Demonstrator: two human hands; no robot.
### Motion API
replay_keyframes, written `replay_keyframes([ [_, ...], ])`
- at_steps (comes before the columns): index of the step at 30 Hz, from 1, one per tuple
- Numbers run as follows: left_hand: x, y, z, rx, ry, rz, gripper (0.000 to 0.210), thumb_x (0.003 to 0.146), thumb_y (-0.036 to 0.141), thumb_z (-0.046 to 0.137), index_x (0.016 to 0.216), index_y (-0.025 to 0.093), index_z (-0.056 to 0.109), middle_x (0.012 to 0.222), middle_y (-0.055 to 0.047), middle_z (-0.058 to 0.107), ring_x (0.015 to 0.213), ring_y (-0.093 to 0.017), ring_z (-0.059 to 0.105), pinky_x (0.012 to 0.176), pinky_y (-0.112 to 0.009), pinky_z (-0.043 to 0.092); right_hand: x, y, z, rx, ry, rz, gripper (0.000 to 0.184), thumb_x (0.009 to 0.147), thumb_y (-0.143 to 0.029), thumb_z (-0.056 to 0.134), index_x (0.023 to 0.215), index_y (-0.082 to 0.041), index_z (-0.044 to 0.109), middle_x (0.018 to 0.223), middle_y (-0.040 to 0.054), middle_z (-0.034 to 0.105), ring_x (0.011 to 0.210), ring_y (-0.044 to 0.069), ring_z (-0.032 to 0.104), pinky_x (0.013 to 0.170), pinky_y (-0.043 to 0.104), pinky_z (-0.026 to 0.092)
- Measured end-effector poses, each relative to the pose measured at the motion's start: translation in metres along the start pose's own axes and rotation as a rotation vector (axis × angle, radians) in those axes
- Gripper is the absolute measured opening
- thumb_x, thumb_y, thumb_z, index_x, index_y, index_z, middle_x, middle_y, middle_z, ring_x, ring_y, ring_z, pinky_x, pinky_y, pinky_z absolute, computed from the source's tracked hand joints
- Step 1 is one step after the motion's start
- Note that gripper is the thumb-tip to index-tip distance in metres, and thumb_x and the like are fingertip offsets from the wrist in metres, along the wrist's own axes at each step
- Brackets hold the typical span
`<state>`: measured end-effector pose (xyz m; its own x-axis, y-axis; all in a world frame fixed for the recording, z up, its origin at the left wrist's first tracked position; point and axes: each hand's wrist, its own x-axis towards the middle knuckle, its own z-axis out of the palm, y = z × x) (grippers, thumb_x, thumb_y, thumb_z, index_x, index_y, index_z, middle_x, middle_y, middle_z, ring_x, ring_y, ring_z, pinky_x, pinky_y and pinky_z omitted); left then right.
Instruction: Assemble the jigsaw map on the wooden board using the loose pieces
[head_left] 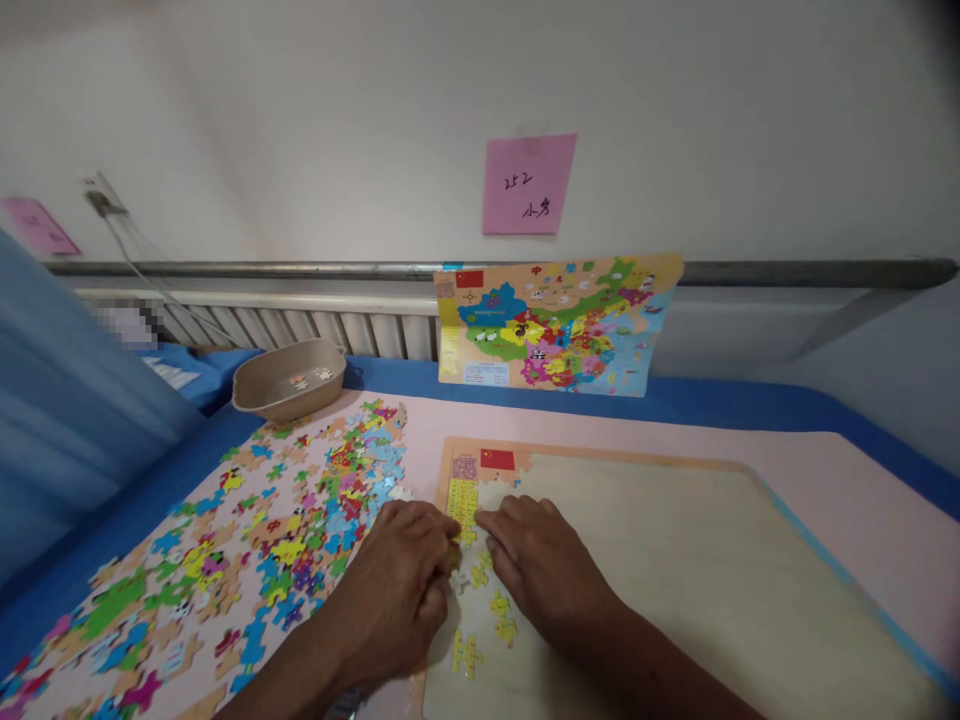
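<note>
On the puzzle board [645, 590], both hands meet at a yellow strip of joined puzzle pieces [463, 495] along the left border. My left hand [405, 575] is closed, its fingertips at the left side of a yellow puzzle piece [469, 538] at the strip's lower end. From the other side, my right hand [536, 560] is closed with its fingertips against the same piece. Its thumb is partly hidden. Several loose yellow pieces [501, 605] lie below, between the wrists, and a pale piece [458, 580] is beside my left hand. A joined flag section [496, 460] fills the top left corner.
Many loose coloured puzzle pieces [285, 530] are spread over the pink sheet at left. Behind them stands a beige basket [289, 385] with a few pieces inside. A colourful map picture [559, 330] leans against the wall rail [787, 272]. A blue curtain [75, 420] hangs at left.
</note>
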<state>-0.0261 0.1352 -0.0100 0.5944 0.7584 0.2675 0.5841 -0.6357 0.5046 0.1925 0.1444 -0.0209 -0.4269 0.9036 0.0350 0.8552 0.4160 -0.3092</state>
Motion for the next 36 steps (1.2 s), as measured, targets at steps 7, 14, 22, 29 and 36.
replay_keyframes([
  [7,-0.0017,-0.0025,-0.0034,-0.03,0.018,-0.004,0.024,0.067,0.003,0.048,0.082,0.022,0.049,0.106,-0.002,0.07,0.11,-0.023,0.059,0.098,-0.043,0.038,0.0008,-0.0007,0.0007,0.009,0.001,0.003,0.024,0.097,-0.012,0.052,0.109,-0.023,0.07,0.097,0.0058,0.067,0.093,0.024,0.056,0.082,0.037,0.03],
  [14,0.0,-0.0012,-0.0065,-0.042,-0.001,-0.012,0.021,0.069,0.004,0.049,0.081,0.021,0.046,0.101,-0.001,0.069,0.1,-0.022,0.058,0.094,-0.043,0.037,0.0012,-0.0015,-0.0013,0.001,-0.017,0.0,0.024,0.099,-0.013,0.049,0.106,-0.023,0.071,0.097,0.0063,0.066,0.093,0.024,0.055,0.081,0.038,0.03],
  [22,-0.0012,0.0,-0.0084,-0.029,-0.012,0.007,0.023,0.066,0.003,0.049,0.08,0.021,0.046,0.099,0.0,0.069,0.097,-0.021,0.057,0.092,-0.043,0.037,0.0007,-0.0024,-0.0026,0.013,-0.026,0.007,0.019,0.099,-0.014,0.051,0.097,-0.021,0.069,0.095,0.0057,0.066,0.092,0.023,0.054,0.082,0.037,0.031],
  [29,-0.0007,-0.0007,-0.009,-0.033,-0.028,-0.007,0.021,0.069,0.003,0.051,0.08,0.021,0.046,0.1,-0.001,0.069,0.097,-0.022,0.057,0.092,-0.043,0.037,-0.0014,-0.0006,-0.0009,0.027,-0.029,-0.039,0.021,0.098,-0.013,0.052,0.101,-0.022,0.071,0.095,0.0058,0.066,0.09,0.023,0.053,0.082,0.037,0.031],
  [36,-0.0009,-0.002,-0.0058,-0.031,-0.013,0.0,0.023,0.067,0.003,0.051,0.08,0.021,0.047,0.097,-0.001,0.069,0.095,-0.022,0.057,0.092,-0.043,0.038,-0.0019,-0.0004,0.0012,0.051,-0.023,-0.038,0.021,0.098,-0.014,0.053,0.101,-0.022,0.072,0.095,0.0055,0.065,0.091,0.023,0.053,0.082,0.038,0.031],
])
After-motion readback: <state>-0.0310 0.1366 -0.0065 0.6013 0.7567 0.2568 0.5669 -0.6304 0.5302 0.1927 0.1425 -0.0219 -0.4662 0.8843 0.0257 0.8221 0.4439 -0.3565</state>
